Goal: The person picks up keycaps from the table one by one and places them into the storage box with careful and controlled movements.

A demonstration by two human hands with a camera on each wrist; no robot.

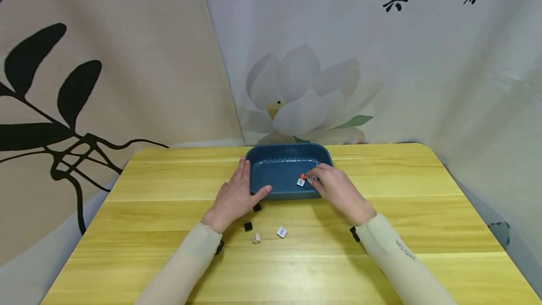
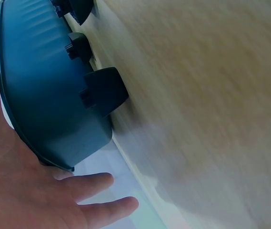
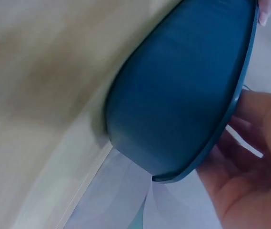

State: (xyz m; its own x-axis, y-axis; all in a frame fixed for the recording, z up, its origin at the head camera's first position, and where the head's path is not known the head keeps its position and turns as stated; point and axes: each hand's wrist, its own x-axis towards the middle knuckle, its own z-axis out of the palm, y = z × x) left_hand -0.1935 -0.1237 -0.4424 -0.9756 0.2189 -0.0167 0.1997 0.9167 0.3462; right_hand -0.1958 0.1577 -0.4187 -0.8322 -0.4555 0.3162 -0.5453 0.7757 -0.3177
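Note:
A dark blue rectangular tray (image 1: 279, 196) stands near the far edge of the table. My left hand (image 1: 234, 197) lies at its left end, with the thumb over the near rim. In the left wrist view two straight fingers (image 2: 109, 210) stick out past the tray's corner. Inside the tray, at the right, my right hand (image 1: 338, 191) has its fingertips curled together at small white-faced blocks (image 1: 314, 178), seemingly pinching one. Beside them lie an orange piece (image 1: 302, 176) and a white-faced block (image 1: 300, 182). The tray wall (image 3: 173, 90) hides the right fingertips in the right wrist view.
In front of the tray on the wooden table (image 1: 381, 272) lie black cubes (image 1: 248, 226), a pale wood-coloured block (image 1: 256, 238) and a white patterned block (image 1: 282, 232). One dark block (image 2: 106, 88) stands close to the tray wall. A printed cloth (image 1: 169, 60) hangs behind.

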